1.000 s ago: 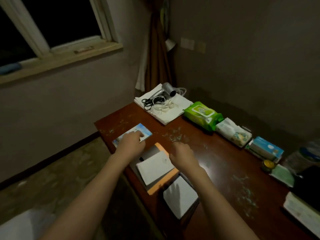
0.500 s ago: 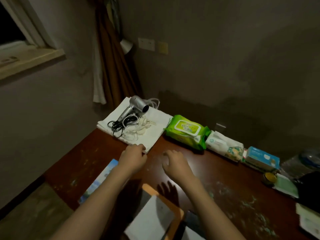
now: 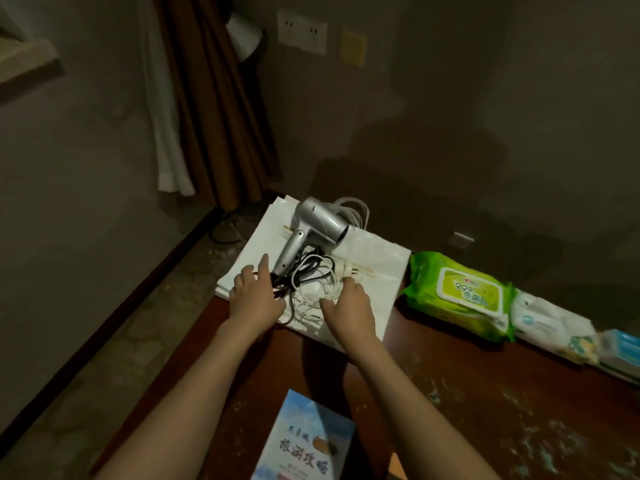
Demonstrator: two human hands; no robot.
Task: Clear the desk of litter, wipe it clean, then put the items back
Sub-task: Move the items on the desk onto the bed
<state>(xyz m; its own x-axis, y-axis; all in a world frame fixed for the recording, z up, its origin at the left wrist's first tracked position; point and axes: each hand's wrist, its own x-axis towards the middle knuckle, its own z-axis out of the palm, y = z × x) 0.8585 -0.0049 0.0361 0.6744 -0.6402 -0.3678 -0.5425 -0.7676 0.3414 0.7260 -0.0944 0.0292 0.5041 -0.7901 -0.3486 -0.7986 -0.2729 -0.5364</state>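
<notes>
- Head view, the only one I have: desk (image 3: 450, 393) of dark red-brown wood, its surface speckled with pale flecks, runs from the far left corner toward the right edge of the picture.
- At the far left corner lies a stack of white paper (image 3: 374, 261), and on it I see a silver hair dryer (image 3: 311, 230), handle pointing toward me, with a tangle of black and white cords (image 3: 308, 282) on the near half of the paper.
- My left hand (image 3: 254, 296) rests on the paper's near left edge, fingers straight and spread, fingertips touching the black cord beside the dryer handle.
- My right hand (image 3: 349, 306) sits on the white cords just right of it, fingers loosely bent over them; I cannot tell whether they grip a cord.
- Along the far edge, right of the paper, lies a green wet-wipe pack (image 3: 460, 296), then a white tissue pack (image 3: 550, 330), touching it, and a blue box (image 3: 623, 348) cut by the picture's border.
- At the near edge, between my forearms, lies a blue booklet (image 3: 308, 441) with printed characters.
</notes>
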